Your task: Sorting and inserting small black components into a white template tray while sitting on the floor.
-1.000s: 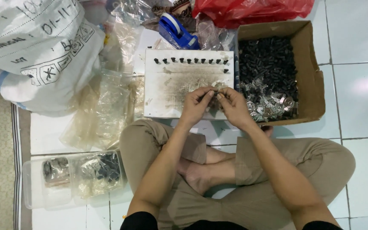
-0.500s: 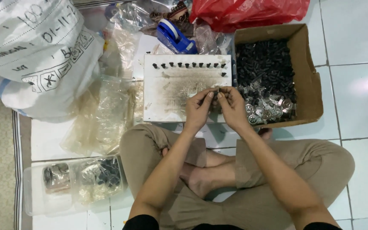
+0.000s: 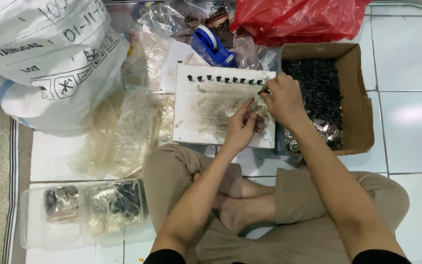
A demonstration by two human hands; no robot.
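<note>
While the right hand (image 3: 282, 100) pinches a small dark part (image 3: 263, 91) at the right end of the row of black studs (image 3: 223, 79), that part sits just over the upper right corner of the smudged white board (image 3: 211, 115), which lies on the tiled floor (image 3: 411, 117) in front of the crossed legs. The fingers of this hand are closed on the part; the left hand (image 3: 240, 129) rests on the board just below, its fingers loosely curled with the forefinger stretched out, and whether it grips anything I cannot tell.

The part is tiny and held only by the fingertips, so it could slip and roll off the board's edge into the gap beside the cardboard box (image 3: 355, 98). A nudge from either wrist could also topple the studs already standing in the row.

The open cardboard box, touching the board's right side, holds a heap of small black pieces with some shiny metal ones at its near end. A clear plastic tub (image 3: 35, 230) beside the left knee holds bagged dark and metallic bits. Clear bags (image 3: 123, 137) lie left of the board, below a large white sack (image 3: 40, 54); a red plastic bag (image 3: 294, 19) lies behind the box.
</note>
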